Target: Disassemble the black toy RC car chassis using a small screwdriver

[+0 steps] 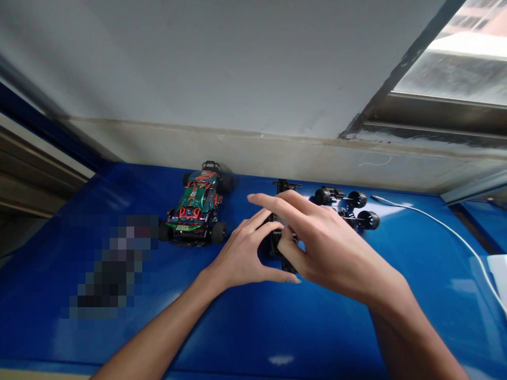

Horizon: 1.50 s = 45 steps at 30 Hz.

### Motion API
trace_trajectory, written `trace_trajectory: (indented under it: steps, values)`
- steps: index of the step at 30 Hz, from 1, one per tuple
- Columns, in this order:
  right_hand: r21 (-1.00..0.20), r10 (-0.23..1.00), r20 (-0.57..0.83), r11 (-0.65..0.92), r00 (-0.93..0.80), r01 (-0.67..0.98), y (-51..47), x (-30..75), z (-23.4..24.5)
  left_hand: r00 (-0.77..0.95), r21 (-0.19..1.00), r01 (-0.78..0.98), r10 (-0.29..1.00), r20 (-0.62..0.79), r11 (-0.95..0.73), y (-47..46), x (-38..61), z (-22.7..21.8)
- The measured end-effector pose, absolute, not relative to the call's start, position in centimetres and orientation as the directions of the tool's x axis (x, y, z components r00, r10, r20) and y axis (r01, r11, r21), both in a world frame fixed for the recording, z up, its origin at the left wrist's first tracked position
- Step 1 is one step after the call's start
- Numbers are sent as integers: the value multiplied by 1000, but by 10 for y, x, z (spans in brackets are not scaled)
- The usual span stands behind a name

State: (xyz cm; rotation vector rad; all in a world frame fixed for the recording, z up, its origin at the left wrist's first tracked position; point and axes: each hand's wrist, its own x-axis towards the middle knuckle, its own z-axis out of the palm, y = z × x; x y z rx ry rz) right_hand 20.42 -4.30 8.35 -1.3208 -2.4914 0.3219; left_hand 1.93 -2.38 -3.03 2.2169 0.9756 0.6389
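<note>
Blue worktop (245, 327), contents left to right. Blurred dark item (111, 264), unidentifiable. Toy car (196, 208), green and red, on its wheels, untouched. Left hand (245, 253): fingers curled onto a black car frame (283, 186) at centre. Right hand (325, 243): thumb and middle fingers pinching the same frame, index finger raised. Best handled flat, both hands steadying. Loose wheel assembly (350, 208) just beside. White cable (447, 228) far right.

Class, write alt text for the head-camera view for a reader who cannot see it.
Both hands, left hand and right hand, close around a black toy-car chassis on a blue table. A green and red toy car stands to the left, loose wheel assemblies and a white cable to the right.
</note>
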Motion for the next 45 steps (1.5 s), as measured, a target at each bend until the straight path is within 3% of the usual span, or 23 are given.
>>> trace_trajectory:
  steps: [18,25,31,39,45]
  values:
    - [-250,852,176,522,-492,815,-44,203,82,601,729,455,781,172,-511,-25,20,-29]
    - [-277,841,175,541,-512,794,-43,203,81,599,728,465,785,159,-503,-25,19,-31]
    - [-232,858,159,513,-488,827,-43,201,79,602,739,456,783,154,-496,-24,20,-29]
    - [-296,832,183,555,-524,778,-44,202,81,606,732,434,771,195,-526,-23,20,-31]
    - [-248,861,175,508,-478,825,-42,200,80,601,741,445,781,170,-503,-24,19,-31]
